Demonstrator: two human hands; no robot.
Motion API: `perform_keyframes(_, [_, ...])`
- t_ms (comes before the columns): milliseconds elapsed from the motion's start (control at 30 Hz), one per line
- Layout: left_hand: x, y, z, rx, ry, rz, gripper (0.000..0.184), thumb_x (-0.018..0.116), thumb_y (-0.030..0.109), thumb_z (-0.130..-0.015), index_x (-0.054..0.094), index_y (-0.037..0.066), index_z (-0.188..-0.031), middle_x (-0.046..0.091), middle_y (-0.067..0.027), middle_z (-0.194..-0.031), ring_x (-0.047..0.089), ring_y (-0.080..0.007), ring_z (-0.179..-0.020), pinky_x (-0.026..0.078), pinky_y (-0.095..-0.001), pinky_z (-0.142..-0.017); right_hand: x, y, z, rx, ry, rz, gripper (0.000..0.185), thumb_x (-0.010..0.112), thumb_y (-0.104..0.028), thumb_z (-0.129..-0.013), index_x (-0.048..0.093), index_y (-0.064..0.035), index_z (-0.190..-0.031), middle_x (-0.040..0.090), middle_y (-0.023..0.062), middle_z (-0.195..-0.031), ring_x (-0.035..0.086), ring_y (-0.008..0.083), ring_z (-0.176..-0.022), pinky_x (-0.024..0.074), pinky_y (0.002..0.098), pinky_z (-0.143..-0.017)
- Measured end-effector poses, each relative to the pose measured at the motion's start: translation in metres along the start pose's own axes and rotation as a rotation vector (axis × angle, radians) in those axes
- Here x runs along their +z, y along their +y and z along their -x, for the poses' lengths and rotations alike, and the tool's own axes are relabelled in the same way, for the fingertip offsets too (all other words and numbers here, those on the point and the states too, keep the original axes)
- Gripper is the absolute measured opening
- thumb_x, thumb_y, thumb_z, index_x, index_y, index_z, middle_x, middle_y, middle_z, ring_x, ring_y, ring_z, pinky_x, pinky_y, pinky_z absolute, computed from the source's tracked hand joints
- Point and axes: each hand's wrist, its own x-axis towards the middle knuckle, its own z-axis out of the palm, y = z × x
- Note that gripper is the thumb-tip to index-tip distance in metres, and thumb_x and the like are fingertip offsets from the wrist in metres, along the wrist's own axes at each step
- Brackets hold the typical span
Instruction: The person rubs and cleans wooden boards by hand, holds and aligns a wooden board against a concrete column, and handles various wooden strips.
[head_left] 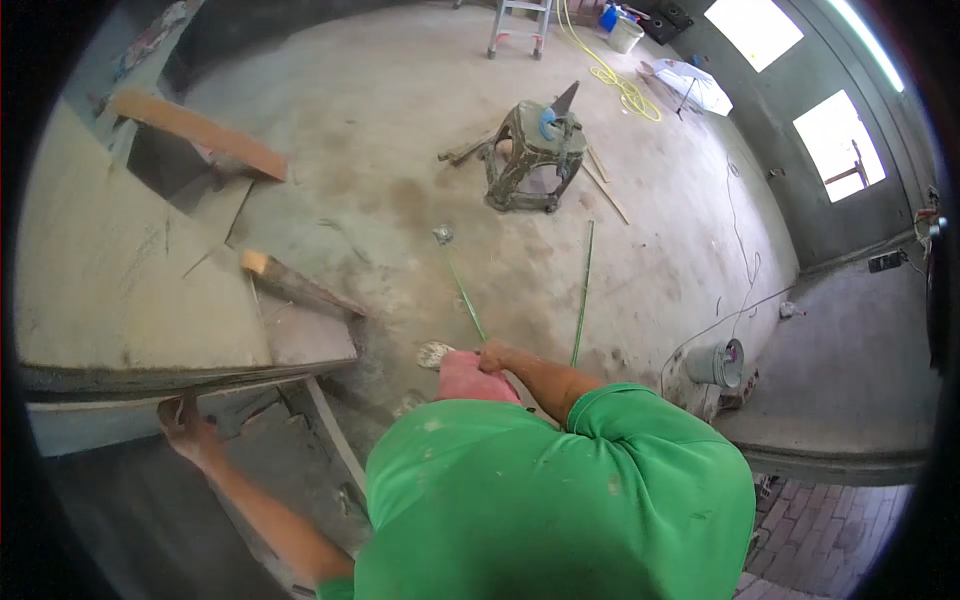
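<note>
My left hand is raised at the front edge of a pale slab, its fingers apart and their tips near the underside. In the lower middle, my right hand rests with curled fingers against the pink cloth over my leg. What those fingers hold, if anything, is hidden. A thin green strip on the floor runs up to this hand, and whether they touch is unclear. Another green strip lies farther right.
A dirty stool with tools on top stands ahead. Wooden boards lie at the left. A bucket is at the right, beside a thin cable. Farther back are a ladder, a yellow hose and an umbrella.
</note>
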Motion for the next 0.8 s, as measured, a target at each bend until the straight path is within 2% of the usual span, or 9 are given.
perform_keyframes(33, [0.001, 0.013, 0.0, 0.003, -0.01, 0.004, 0.021, 0.07, 0.02, -0.087, 0.059, 0.004, -0.096, 0.055, -0.0035, -0.096, 0.042, -0.0116, -0.058, 0.033, -0.0301, -0.047, 0.005, 0.003, -0.006, -0.037, 0.01, 0.016, 0.047, 0.065, -0.034, -0.072, 0.068, -0.0065, -0.109, 0.068, 0.024, -0.101, 0.065, 0.0436, -0.093, 0.0529, 0.0493, -0.083])
perform_keyframes(133, [0.0, 0.062, 0.003, -0.281, -0.044, 0.028, 0.016, 0.067, 0.017, -0.088, 0.06, 0.002, -0.092, 0.053, -0.0041, -0.093, 0.044, -0.0123, -0.064, 0.037, -0.029, -0.051, 0.01, 0.0, -0.012, 0.0, 0.056, -0.022, 0.043, 0.065, -0.035, -0.072, 0.069, -0.0056, -0.103, 0.068, 0.0233, -0.098, 0.065, 0.0425, -0.092, 0.0533, 0.0495, -0.081])
perform_keyframes(367, [-0.012, 0.011, 0.01, -0.142, -0.173, 0.102, 0.024, 0.066, 0.02, -0.09, 0.062, 0.0, -0.103, 0.057, -0.0078, -0.101, 0.055, -0.0189, -0.082, 0.045, -0.0319, -0.06, 0.019, -0.001, 0.003, 0.079, 0.089, -0.185, 0.039, 0.065, -0.035, -0.072, 0.07, -0.0053, -0.097, 0.069, 0.0228, -0.097, 0.066, 0.0421, -0.091, 0.0534, 0.0498, -0.08])
perform_keyframes(433, [-0.017, -0.002, 0.022, -0.191, -0.102, -0.172, 0.04, 0.067, 0.026, -0.092, 0.059, -0.002, -0.119, 0.06, -0.0145, -0.115, 0.059, -0.0276, -0.104, 0.052, -0.0376, -0.076, 0.026, 0.002, 0.012, 0.097, 0.083, -0.198, 0.03, 0.061, -0.023, -0.066, 0.074, -0.0026, -0.084, 0.069, 0.0233, -0.092, 0.068, 0.0398, -0.085, 0.0539, 0.0483, -0.076])
perform_keyframes(500, [-0.013, 0.031, 0.053, -0.316, 0.01, -0.105, 0.057, 0.068, 0.033, -0.091, 0.05, -0.004, -0.131, 0.058, -0.0207, -0.125, 0.057, -0.0341, -0.117, 0.05, -0.043, -0.093, 0.034, 0.009, 0.03, 0.108, 0.12, -0.216, 0.029, 0.061, -0.023, -0.066, 0.073, -0.0022, -0.083, 0.069, 0.0231, -0.091, 0.068, 0.0395, -0.084, 0.054, 0.0479, -0.074])
perform_keyframes(567, [-0.036, -0.042, 0.086, -0.382, -0.131, -0.213, 0.064, 0.067, 0.035, -0.092, 0.043, -0.006, -0.135, 0.054, -0.0236, -0.13, 0.055, -0.0368, -0.12, 0.048, -0.0443, -0.1, 0.038, 0.023, 0.044, 0.109, 0.155, -0.228, 0.028, 0.061, -0.023, -0.067, 0.073, -0.0019, -0.081, 0.069, 0.023, -0.09, 0.068, 0.0392, -0.083, 0.0541, 0.0475, -0.073])
perform_keyframes(633, [-0.047, -0.094, 0.141, -0.122, -0.282, -0.608, 0.062, 0.071, 0.026, -0.09, 0.044, -0.006, -0.134, 0.053, -0.0228, -0.132, 0.056, -0.0324, -0.118, 0.048, -0.0423, -0.101, 0.038, 0.042, 0.055, 0.236, 0.096, -0.262, 0.037, 0.063, -0.034, -0.076, 0.072, -0.0028, -0.092, 0.069, 0.0232, -0.096, 0.066, 0.0425, -0.09, 0.054, 0.049, -0.079])
perform_keyframes(700, [-0.016, -0.054, 0.192, 0.081, -0.251, -0.218, 0.046, 0.063, 0.007, -0.094, 0.043, -0.005, -0.134, 0.053, -0.0194, -0.13, 0.055, -0.0292, -0.119, 0.047, -0.0419, -0.099, 0.033, 0.062, 0.062, 0.283, 0.023, -0.278, 0.037, 0.062, -0.035, -0.077, 0.072, -0.0031, -0.093, 0.069, 0.0232, -0.096, 0.066, 0.0425, -0.09, 0.0539, 0.0487, -0.079])
perform_keyframes(800, [0.052, 0.026, 0.228, 0.24, -0.253, 0.073, 0.052, 0.067, 0.003, -0.09, 0.042, -0.005, -0.135, 0.053, -0.0191, -0.129, 0.056, -0.029, -0.114, 0.046, -0.0407, -0.1, 0.015, 0.096, 0.057, 0.274, -0.025, -0.265, 0.037, 0.061, -0.035, -0.078, 0.072, -0.0038, -0.094, 0.069, 0.0234, -0.097, 0.066, 0.0423, -0.091, 0.0537, 0.0487, -0.08])
